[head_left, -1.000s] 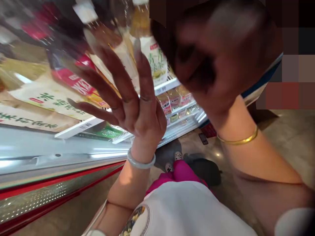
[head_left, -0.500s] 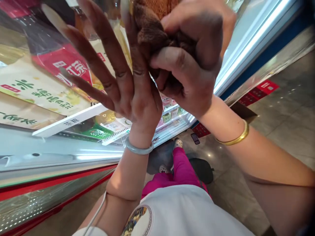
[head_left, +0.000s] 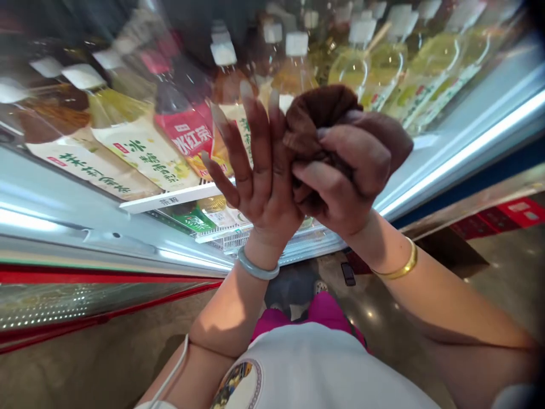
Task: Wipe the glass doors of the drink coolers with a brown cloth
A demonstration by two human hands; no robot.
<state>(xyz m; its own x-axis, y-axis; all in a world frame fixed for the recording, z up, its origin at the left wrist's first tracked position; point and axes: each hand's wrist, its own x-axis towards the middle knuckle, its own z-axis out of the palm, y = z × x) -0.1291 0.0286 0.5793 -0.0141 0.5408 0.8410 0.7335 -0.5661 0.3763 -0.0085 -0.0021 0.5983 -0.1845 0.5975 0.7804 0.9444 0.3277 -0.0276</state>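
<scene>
In the head view, my right hand [head_left: 347,170] is closed round a bunched brown cloth [head_left: 321,111], with part of the cloth showing above the fingers. Close against it on the left is my left hand [head_left: 264,176], its fingers stretched and spread upward. The left thumb is hidden, so I cannot tell whether it touches the cloth. Both hands are in front of a lit drinks cooler, where a bottle with a red label [head_left: 187,133] stands behind my left fingers.
Bottles with cream labels [head_left: 140,150] fill the shelf at left, and yellow-green bottles [head_left: 443,74] stand at right. A white shelf strip [head_left: 166,200] runs below. A red-edged door [head_left: 128,275] is at lower left. A dark phone-like object [head_left: 348,274] lies on the floor.
Both hands have moved lower in the view, with the cloth still in my right hand. The view has shifted, and more of the bottles shows. My left fingers stay spread.
</scene>
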